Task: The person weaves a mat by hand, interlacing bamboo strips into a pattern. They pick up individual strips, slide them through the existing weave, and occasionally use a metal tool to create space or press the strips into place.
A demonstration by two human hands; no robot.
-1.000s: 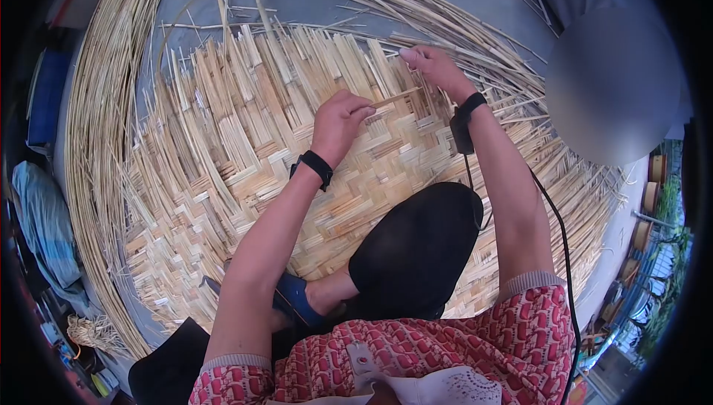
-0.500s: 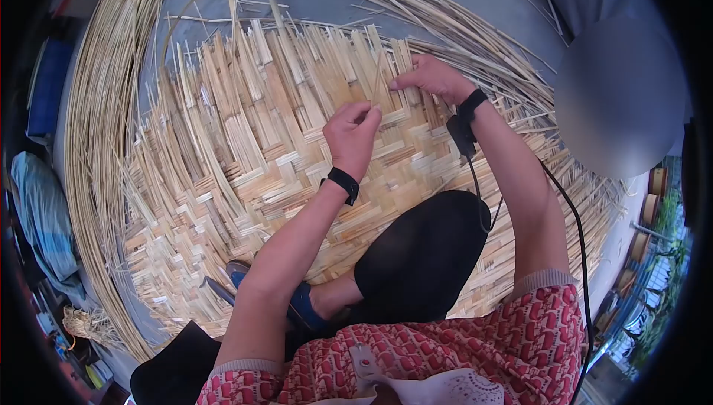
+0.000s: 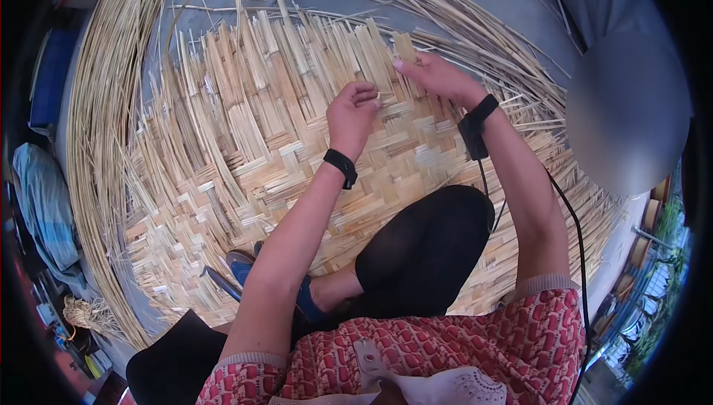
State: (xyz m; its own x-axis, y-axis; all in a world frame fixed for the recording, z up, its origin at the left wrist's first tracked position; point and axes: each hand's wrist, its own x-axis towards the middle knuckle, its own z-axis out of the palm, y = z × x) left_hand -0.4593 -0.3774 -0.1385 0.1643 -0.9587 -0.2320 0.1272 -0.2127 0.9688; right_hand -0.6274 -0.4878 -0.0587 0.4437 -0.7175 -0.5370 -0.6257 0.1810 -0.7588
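Weaving is mid-strip: the left hand (image 3: 352, 114) pinches a thin bamboo strip (image 3: 377, 96) at the far working edge of the woven mat (image 3: 245, 145), the right hand (image 3: 438, 78) closes on upright strips just right, and threading under probably comes next.

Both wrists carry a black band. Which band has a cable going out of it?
The band on the right wrist: it carries a black box, and a black cable runs from it down along the arm. The left wrist's band is a plain strap with no cable.
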